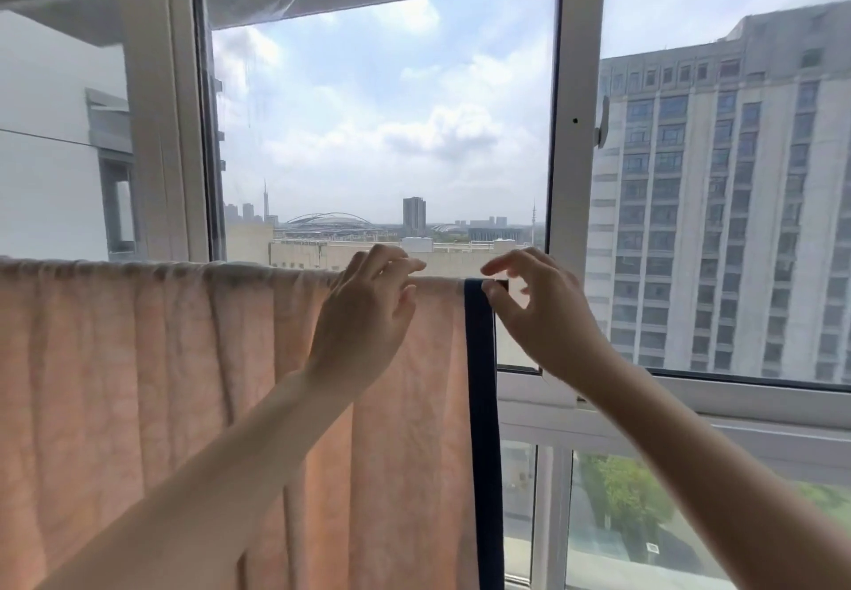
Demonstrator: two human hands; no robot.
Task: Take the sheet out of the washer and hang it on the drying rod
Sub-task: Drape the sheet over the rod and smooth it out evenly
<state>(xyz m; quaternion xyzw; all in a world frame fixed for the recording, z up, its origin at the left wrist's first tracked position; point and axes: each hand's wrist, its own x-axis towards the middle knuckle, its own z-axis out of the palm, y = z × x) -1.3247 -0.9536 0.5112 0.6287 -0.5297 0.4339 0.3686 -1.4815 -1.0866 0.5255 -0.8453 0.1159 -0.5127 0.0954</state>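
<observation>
You're in a high-rise flat's balcony laundry spot: sliding window (575,129) at 12 o'clock, sheet (161,382) hung at 9.

No readable text, labels, brands or numbers anywhere in view. The sheet (161,382) is plain peach fabric with a dark navy edge band, no tag or print showing. The high-rise building (727,202) outside carries no legible sign; distant skyline too small to tell.
</observation>
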